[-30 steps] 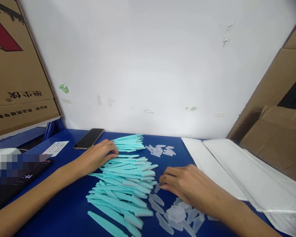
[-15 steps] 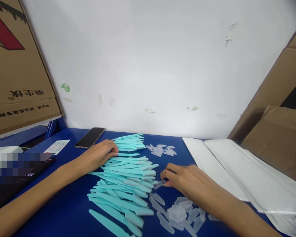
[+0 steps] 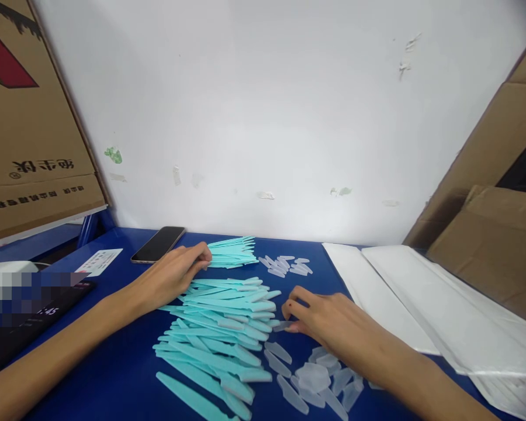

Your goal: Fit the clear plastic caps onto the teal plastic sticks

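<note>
My left hand (image 3: 179,270) reaches to the left end of a small upper stack of turquoise sticks (image 3: 233,252); its thumb and forefinger are pinched at the stack's edge, and whatever lies between them is hidden. Below it spreads a larger pile of turquoise blade-shaped sticks (image 3: 219,333). My right hand (image 3: 309,313) pinches a clear plastic cap (image 3: 281,326) beside that pile's right ends. Loose clear caps (image 3: 313,379) lie in a heap under my right wrist. Another small group of clear caps (image 3: 284,266) rests right of the upper stack.
A phone (image 3: 159,244) and a printed card (image 3: 100,262) lie at the left, near a dark device (image 3: 35,321). White packets (image 3: 421,304) cover the right side. Cardboard boxes (image 3: 35,128) stand left and right, with a white wall (image 3: 263,117) behind the blue table (image 3: 127,374).
My left hand has moved slightly up at the upper stack, and the single stick that was by its fingertips no longer shows separately below. My right hand has barely shifted, still with the clear cap.
</note>
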Demonstrator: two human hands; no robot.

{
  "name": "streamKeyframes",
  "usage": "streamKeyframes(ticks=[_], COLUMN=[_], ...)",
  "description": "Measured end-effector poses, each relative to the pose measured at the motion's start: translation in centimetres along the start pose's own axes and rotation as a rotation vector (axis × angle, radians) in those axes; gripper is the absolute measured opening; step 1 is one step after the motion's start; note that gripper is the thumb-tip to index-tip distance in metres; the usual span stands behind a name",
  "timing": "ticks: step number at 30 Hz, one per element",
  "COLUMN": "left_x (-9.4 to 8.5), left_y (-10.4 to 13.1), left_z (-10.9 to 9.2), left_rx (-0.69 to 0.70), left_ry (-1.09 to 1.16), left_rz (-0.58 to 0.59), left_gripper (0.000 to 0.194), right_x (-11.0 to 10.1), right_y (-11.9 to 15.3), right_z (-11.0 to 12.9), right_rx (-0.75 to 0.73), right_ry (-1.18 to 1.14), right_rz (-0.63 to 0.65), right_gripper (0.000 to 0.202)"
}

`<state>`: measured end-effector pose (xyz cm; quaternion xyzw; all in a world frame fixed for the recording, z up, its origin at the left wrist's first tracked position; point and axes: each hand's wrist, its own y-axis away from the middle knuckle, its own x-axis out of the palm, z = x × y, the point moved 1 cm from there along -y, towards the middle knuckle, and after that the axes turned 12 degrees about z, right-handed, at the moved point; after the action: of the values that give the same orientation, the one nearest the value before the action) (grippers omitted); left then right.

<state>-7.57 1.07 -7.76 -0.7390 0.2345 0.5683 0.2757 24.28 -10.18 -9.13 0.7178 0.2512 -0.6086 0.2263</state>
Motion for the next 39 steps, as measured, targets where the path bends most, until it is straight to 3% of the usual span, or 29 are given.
streamKeyframes(ticks=[5,11,16,21,25,39], left_x=[-0.4,-0.3,0.0,0.0,-0.3,0.2], left_y=[0.3,0.2,0.4,0.9,1.1,1.2], left_z=[-1.3,-1.5,-2.0,-3.8,-5.2,-5.9], left_rx=[-0.008,0.025,0.127,0.278,0.392,0.426], left_ry=[0.017,-0.004,-0.033,-0.050,-0.116,-0.142], left_rz=[-0.047,-0.021,-0.131,-0.229,-0.254,-0.273], left_gripper=[0.033,0.035,0.035,0.025,0.022,0.022], right_x=[0.5,-0.7,-1.3,-1.3,-1.6,-1.1], right_y=[0.1,0.6,0.8,0.8,0.8,0.8], right_z=[-0.9,-1.0,-0.5,-0.2,-0.2,0.2], right_rx=[0.036,0.126,0.159,0.154,0.166,0.158], right_ry=[0.135,0.195,0.109,-0.062,-0.160,-0.213], right_rz=[0.017,0.009,-0.082,-0.140,-0.230,-0.254], right_gripper=[0.007,0.011,0.013,0.008,0.018,0.023])
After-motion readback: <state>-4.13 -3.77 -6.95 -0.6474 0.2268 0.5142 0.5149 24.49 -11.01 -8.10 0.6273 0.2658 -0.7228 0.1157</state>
